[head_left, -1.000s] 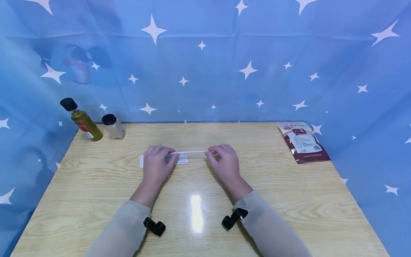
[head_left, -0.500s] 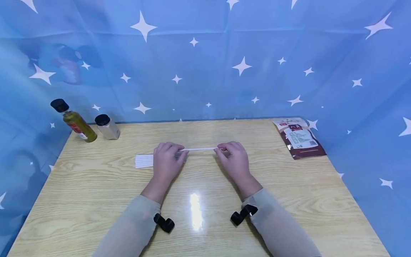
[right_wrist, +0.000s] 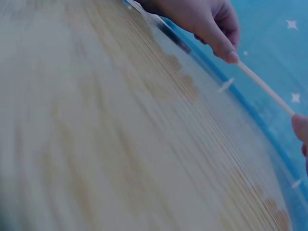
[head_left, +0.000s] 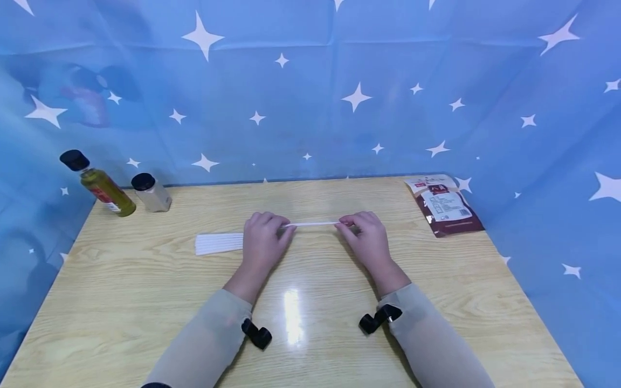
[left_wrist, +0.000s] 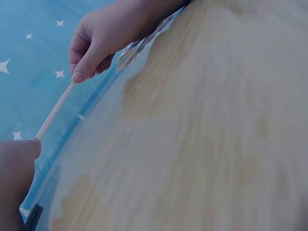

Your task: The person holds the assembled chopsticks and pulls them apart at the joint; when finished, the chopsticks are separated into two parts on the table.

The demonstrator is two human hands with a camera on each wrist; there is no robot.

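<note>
A thin white stick is stretched level between both hands in the head view, just above the table. My left hand pinches its left end between thumb and fingers. At the other end my right hand pinches it the same way. Several similar white sticks lie side by side on the table, partly hidden behind the left hand. Both wrist views show the held stick slanting between the two hands, apart from the table.
At the back left stand an oil bottle with a black cap and a small jar with a black lid. A maroon and white packet lies at the back right. A blue star-patterned curtain hangs behind the table.
Both hands have moved right together with the held stick, away from the row of sticks, more of which now shows. The head view has shifted slightly too.
</note>
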